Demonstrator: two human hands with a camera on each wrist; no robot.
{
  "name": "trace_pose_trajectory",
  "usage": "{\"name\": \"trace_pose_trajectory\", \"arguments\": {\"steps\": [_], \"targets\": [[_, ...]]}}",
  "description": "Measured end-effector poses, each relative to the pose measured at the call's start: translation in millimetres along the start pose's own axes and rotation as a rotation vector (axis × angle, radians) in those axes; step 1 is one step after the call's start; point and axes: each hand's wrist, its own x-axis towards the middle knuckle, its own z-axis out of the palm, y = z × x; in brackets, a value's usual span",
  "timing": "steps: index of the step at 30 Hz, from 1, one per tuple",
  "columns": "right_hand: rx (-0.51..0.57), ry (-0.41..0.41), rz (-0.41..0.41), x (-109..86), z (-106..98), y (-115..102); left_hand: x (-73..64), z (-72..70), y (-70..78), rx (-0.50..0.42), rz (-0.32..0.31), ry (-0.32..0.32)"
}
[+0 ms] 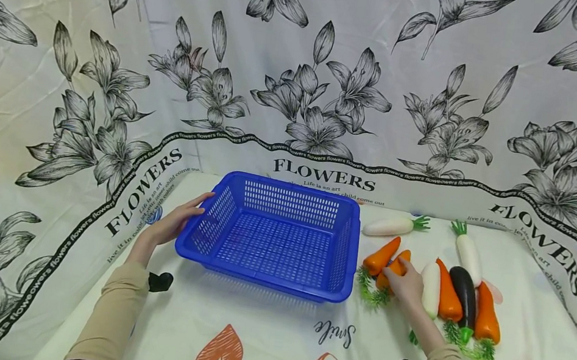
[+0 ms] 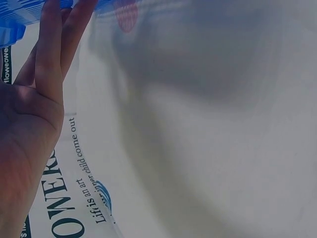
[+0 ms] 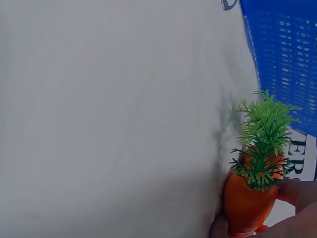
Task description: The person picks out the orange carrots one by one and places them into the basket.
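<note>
An empty blue plastic basket (image 1: 263, 281) with mesh walls sits on the cloth-covered table. At its left side is my left hand (image 1: 180, 221), touching the rim; in the left wrist view its fingers (image 2: 49, 54) look straight against the basket's edge. My right hand (image 1: 406, 284) pinches an orange toy carrot (image 1: 397, 264) between thumb and fingers, right of the basket. Its leafy green top (image 3: 265, 134) shows in the right wrist view. Beside it lies another carrot (image 1: 382, 254), close to the basket wall.
Right of my right hand lie a white radish (image 1: 430, 286), a carrot (image 1: 449, 295), a dark eggplant (image 1: 463, 294) and another carrot (image 1: 488, 316). Two more radishes, one behind the basket's right corner (image 1: 389, 226) and one farther right (image 1: 469, 254), lie at the back. A flowered curtain (image 1: 324, 86) hangs behind.
</note>
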Motion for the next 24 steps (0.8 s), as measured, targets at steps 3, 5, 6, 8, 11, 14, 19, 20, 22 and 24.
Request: {"name": "trace_pose_trajectory", "arguments": {"steps": [3, 5, 6, 8, 11, 14, 19, 20, 22, 24], "targets": [[0.009, -0.005, 0.007, -0.2, -0.5, -0.7, -0.6, 0.6, 0.6, 0.005, 0.003, -0.001], [0.017, -0.008, 0.012, -0.1, -0.7, -1.2, -1.2, 1.0, 1.2, 0.007, 0.008, -0.002], [0.023, -0.011, 0.013, 0.0, -0.8, -1.3, -1.3, 1.1, 1.2, 0.007, 0.011, -0.004], [0.034, -0.015, 0.016, 0.1, -0.6, -1.5, -1.5, 1.1, 0.8, 0.011, 0.016, -0.002], [0.055, -0.018, 0.02, 0.7, 0.1, -1.2, -0.6, 0.2, -1.4, 0.015, 0.02, 0.001], [0.086, -0.016, 0.028, 1.1, 1.0, -0.9, 2.0, -2.6, -6.5, 0.03, 0.031, 0.002], [0.141, -0.021, 0.047, 0.7, 1.8, -0.9, 8.8, -10.9, -17.7, 0.052, 0.04, 0.011], [0.147, -0.022, 0.052, 0.8, 1.8, -0.7, 9.7, -11.8, -18.9, 0.051, 0.036, 0.017], [0.153, -0.026, 0.058, 0.1, 1.4, -1.1, 10.8, -13.2, -20.6, 0.055, 0.031, 0.027], [0.159, -0.027, 0.066, -0.9, 0.9, -1.9, 11.0, -13.1, -20.3, 0.053, 0.023, 0.04]]}}
